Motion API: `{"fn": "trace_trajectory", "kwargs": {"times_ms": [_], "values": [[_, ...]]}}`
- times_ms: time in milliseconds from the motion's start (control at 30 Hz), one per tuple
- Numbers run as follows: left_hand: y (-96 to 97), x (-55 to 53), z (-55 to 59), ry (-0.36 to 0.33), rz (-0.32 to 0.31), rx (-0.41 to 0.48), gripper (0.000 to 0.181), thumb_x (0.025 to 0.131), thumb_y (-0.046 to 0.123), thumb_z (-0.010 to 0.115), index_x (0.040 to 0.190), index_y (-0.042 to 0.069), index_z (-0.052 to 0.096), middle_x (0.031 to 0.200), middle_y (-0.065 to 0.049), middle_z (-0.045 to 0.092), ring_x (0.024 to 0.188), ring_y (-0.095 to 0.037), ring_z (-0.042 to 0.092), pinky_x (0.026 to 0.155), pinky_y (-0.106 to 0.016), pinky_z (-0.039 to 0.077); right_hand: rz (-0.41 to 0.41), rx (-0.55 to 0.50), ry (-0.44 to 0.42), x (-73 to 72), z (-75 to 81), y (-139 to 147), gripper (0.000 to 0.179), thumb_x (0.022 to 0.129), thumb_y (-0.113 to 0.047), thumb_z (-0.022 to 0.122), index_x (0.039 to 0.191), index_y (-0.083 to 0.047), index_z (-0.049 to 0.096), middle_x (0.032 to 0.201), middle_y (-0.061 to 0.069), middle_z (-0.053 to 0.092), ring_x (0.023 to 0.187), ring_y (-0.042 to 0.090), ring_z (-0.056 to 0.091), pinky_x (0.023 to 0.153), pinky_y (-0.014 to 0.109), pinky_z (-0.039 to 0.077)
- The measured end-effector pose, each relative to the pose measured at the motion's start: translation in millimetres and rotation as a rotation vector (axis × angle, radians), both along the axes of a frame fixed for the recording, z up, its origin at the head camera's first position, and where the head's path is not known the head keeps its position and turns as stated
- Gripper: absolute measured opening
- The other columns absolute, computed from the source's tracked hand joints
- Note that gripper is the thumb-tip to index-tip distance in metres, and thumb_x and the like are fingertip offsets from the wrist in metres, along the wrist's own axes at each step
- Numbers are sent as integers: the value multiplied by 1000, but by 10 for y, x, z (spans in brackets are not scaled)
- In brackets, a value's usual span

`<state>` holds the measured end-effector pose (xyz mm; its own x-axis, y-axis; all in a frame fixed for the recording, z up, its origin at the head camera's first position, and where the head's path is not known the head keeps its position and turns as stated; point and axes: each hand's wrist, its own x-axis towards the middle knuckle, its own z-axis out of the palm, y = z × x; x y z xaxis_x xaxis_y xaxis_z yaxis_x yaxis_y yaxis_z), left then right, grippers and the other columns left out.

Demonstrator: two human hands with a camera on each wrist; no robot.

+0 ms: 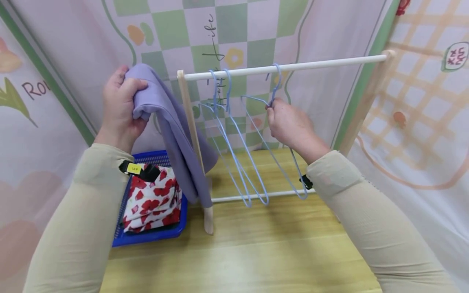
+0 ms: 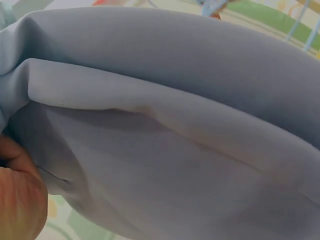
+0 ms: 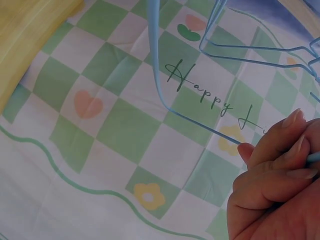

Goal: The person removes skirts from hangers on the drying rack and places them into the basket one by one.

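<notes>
A folded lavender cloth, perhaps a garment (image 1: 172, 134), hangs down from my left hand (image 1: 122, 108), whose thumb and fingers grip its top fold. It drapes beside the rack's left post and fills most of the left wrist view. My right hand (image 1: 291, 122) pinches a blue wire hanger (image 1: 261, 140) at the base of its hook. That hook still loops over the white rail (image 1: 329, 64). In the right wrist view, curled fingers (image 3: 280, 155) close around the hanger's wire. Two more blue hangers (image 1: 244, 144) hang on the rail, left of the held one.
A blue basket (image 1: 179, 230) left of the rack holds folded white cloth with red flowers (image 1: 150, 201). The rack's wooden left post (image 1: 194, 126) stands between the basket and the hangers. A lower white bar (image 1: 282, 194) crosses above the wooden table (image 1: 249, 252). Printed curtains hang behind.
</notes>
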<state>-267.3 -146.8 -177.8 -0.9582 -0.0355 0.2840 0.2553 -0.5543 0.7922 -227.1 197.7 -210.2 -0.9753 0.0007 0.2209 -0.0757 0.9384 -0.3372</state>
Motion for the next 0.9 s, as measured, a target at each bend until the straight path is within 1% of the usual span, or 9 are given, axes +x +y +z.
{"fn": "trace_trajectory", "kwargs": {"times_ms": [67, 133, 233, 367, 533, 600, 667, 767, 900], "values": [[-80, -14, -64, -7, 3, -8, 90, 93, -7, 56, 169, 19, 15, 171, -1, 14, 109, -17, 61, 78, -19, 58, 2, -1, -2, -2, -2, -4, 35, 112, -32, 31, 119, -8, 55, 85, 9, 71, 76, 33, 65, 65, 47, 47], [-178, -21, -119, -14, -4, -14, 91, 94, -8, 56, 169, 19, 13, 171, -3, 15, 105, -16, 64, 75, -19, 58, 4, -4, -4, -2, -4, -7, 35, 112, -32, 31, 119, -8, 55, 85, 9, 71, 76, 33, 65, 65, 47, 47], [-351, -20, -190, -41, -26, 0, 93, 94, -9, 57, 169, 21, 11, 167, -4, 21, 92, -14, 68, 70, -19, 59, 5, -4, 5, -5, -8, -7, 34, 112, -31, 31, 119, -8, 55, 84, 9, 71, 76, 33, 65, 66, 47, 47], [-586, 2, -272, -65, -46, -10, 95, 95, -10, 58, 169, 23, 9, 157, -6, 33, 79, -13, 71, 65, -21, 60, 6, -1, 13, -6, -8, -10, 35, 112, -31, 31, 120, -8, 56, 84, 9, 72, 77, 34, 65, 67, 48, 48], [-847, 13, -348, -82, -56, -50, 96, 95, -11, 58, 169, 23, 7, 156, -6, 32, 76, -14, 72, 63, -22, 60, 9, -4, 12, -2, -5, -9, 36, 112, -30, 30, 122, -7, 56, 83, 9, 72, 77, 34, 66, 66, 48, 48], [-945, 22, -377, -95, -57, -83, 95, 96, -10, 59, 169, 24, 8, 156, -4, 30, 79, -13, 72, 65, -22, 60, 11, -6, 10, -5, -7, -6, 36, 112, -31, 30, 122, -7, 56, 83, 9, 71, 77, 34, 66, 65, 48, 48], [-1036, 27, -406, -101, -58, -105, 94, 96, -10, 59, 169, 23, 11, 152, -4, 34, 78, -13, 72, 64, -22, 60, 11, -6, 9, -7, -9, -4, 36, 112, -30, 30, 122, -7, 56, 83, 9, 71, 76, 34, 65, 64, 47, 48], [-1174, 34, -449, -117, -79, -123, 94, 95, -12, 58, 169, 25, 13, 157, -2, 33, 76, -12, 72, 62, -22, 60, 15, -7, 1, -15, -10, 0, 37, 112, -31, 29, 124, -7, 55, 83, 10, 70, 75, 33, 64, 64, 46, 47], [-1364, 40, -508, -141, -116, -160, 94, 96, -14, 56, 169, 28, 13, 168, 2, 23, 76, -12, 73, 61, -22, 60, 14, -10, -13, -25, -9, 7, 38, 112, -32, 29, 125, -7, 55, 83, 9, 70, 75, 32, 64, 63, 45, 47]]}}
